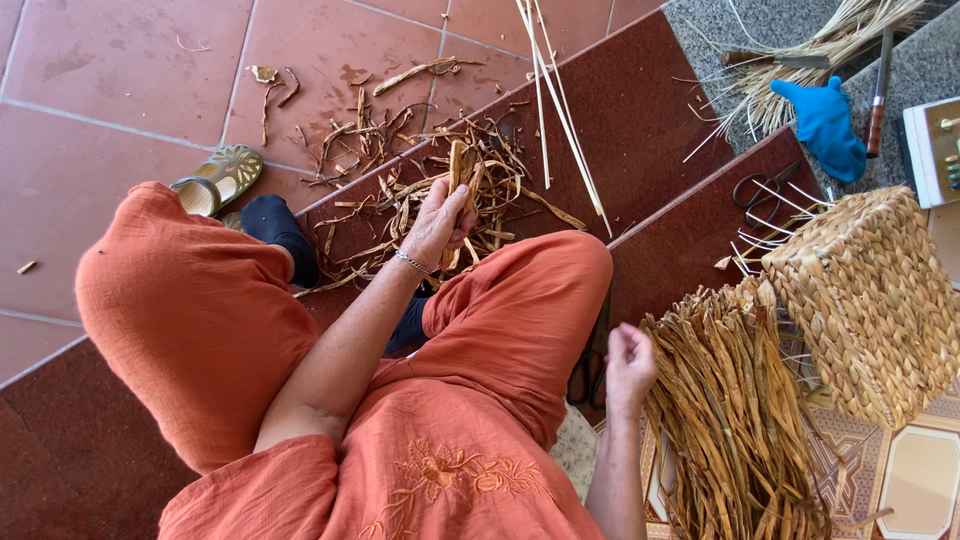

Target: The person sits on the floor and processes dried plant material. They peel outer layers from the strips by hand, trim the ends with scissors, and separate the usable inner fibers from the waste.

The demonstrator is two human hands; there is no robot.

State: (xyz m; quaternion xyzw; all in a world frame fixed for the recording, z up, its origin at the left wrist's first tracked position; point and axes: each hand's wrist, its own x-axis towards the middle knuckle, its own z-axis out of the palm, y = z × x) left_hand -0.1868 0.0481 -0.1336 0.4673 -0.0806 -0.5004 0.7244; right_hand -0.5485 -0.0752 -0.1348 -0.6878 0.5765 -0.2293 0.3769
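Left hand (437, 222): out in front, past the knees, fingers shut round a few dry brown strips (461, 170); strips stick up out of the fist.
Right hand (629, 366): down by the right knee, curled into a loose fist, touching the edge of the big bundle; can't tell if anything is pinched in it.
Big bundle (735, 420): long flat brown strips, lying on the right, between the knee & the basket.
Basket (872, 300): woven, tan, boxy, tipped on its side, just beside the bundle.
Scrap pile (400, 190): short curly bits on the dark red step, under & around the left hand.
Thin sticks (560, 100): pale, long, lying across the step past the scrap pile.
Scissors (757, 190): black, on the step near the basket top.
Blue glove (825, 120): on the grey stone, top right, near pale straw (800, 60).
Knife (877, 100): brown handle, right next to the glove.
Sandal (218, 178): green, on the red tile floor, by the left foot.
Clothes: orange top & pants, dark socks.
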